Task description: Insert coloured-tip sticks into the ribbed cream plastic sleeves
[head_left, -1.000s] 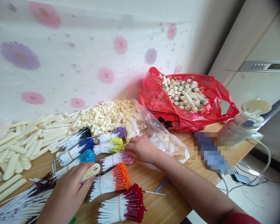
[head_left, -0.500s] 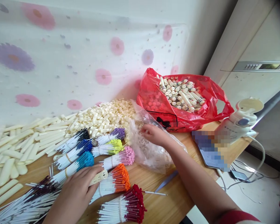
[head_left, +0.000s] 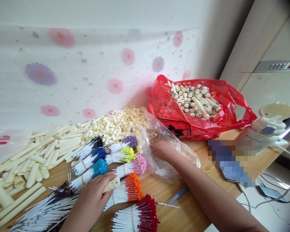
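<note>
My left hand is closed around a cream plastic pen barrel, whose slotted round end points right. It hovers beside banded bundles of white pen refills with coloured ends, between the teal bundle and the orange bundle. Into the mouth of a clear plastic bag reaches my right hand; its fingertips are hidden there among small pale parts. A pink bundle lies just left of the bag, and a dark red bundle is nearest me.
Long cream tubes and a heap of short slotted barrels line the wall. A red bag full of assembled pens stands at the back. To the right are a phone and a white bottle. Loose refills lie at front left.
My right hand has lowered deeper into the clear bag. My left hand keeps the pen barrel. The whole view has shifted, so things appear farther right.
</note>
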`<move>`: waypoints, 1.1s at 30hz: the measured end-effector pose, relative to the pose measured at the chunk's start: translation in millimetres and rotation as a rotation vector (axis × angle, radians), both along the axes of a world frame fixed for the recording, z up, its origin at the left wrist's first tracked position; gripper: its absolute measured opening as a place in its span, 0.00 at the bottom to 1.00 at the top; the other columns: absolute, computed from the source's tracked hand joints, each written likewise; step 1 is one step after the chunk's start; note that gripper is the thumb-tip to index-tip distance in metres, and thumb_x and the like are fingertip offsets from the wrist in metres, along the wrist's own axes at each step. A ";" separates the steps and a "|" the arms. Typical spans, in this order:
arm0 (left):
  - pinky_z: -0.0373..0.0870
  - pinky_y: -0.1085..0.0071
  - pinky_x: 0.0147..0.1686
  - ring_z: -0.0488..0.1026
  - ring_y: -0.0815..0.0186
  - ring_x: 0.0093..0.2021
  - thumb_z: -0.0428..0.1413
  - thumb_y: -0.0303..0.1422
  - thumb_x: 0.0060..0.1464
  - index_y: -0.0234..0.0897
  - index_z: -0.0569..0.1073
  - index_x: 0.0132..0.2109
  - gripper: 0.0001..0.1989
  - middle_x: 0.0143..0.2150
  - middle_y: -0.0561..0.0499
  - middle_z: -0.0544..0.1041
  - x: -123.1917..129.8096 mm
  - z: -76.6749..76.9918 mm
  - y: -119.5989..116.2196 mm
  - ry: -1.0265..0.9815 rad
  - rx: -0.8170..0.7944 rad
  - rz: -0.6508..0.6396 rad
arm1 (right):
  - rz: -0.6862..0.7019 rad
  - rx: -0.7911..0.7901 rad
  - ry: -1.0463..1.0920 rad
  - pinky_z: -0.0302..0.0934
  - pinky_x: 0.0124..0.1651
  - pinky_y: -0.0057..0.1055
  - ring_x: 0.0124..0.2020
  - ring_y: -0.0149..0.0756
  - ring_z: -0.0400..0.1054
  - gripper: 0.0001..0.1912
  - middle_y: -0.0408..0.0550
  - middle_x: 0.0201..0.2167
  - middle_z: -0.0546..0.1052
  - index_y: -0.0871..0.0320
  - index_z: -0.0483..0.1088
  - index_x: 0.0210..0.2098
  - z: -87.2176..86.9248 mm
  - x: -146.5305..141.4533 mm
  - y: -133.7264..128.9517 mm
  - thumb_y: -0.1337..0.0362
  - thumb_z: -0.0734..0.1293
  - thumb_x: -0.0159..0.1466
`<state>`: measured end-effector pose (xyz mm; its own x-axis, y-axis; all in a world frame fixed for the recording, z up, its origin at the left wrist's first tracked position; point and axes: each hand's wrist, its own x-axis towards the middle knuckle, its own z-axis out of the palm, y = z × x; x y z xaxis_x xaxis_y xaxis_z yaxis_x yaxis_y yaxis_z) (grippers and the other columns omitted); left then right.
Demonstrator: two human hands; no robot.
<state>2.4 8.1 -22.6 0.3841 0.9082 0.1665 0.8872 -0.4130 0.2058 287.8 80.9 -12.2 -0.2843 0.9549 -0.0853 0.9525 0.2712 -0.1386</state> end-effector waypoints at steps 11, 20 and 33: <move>0.68 0.63 0.47 0.69 0.60 0.48 0.48 0.35 0.51 0.43 0.70 0.46 0.14 0.48 0.51 0.73 -0.7 -1.0 -1.0 -0.032 -0.013 0.001 | 0.046 0.046 0.100 0.63 0.39 0.35 0.37 0.32 0.66 0.12 0.48 0.39 0.70 0.62 0.64 0.42 -1.6 13.6 3.6 0.61 0.59 0.62; 0.68 0.67 0.47 0.69 0.61 0.48 0.49 0.35 0.51 0.43 0.70 0.44 0.13 0.49 0.50 0.72 2.1 3.8 -1.7 -0.075 -0.056 -0.020 | 0.148 0.180 0.287 0.62 0.36 0.33 0.33 0.30 0.66 0.10 0.45 0.34 0.70 0.63 0.66 0.37 3.3 14.8 2.9 0.61 0.60 0.62; 0.68 0.66 0.46 0.69 0.60 0.48 0.48 0.33 0.51 0.42 0.69 0.44 0.13 0.50 0.49 0.71 9.3 12.6 -7.0 -0.081 -0.098 -0.014 | 0.299 0.292 0.484 0.57 0.40 0.24 0.38 0.30 0.66 0.13 0.46 0.37 0.74 0.56 0.68 0.43 3.5 3.3 -4.7 0.69 0.58 0.60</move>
<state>11.8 1.1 -10.0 0.3855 0.9163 0.1084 0.8605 -0.3995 0.3162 291.1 76.2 -8.8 -0.4834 0.7927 0.3714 0.6778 0.6074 -0.4142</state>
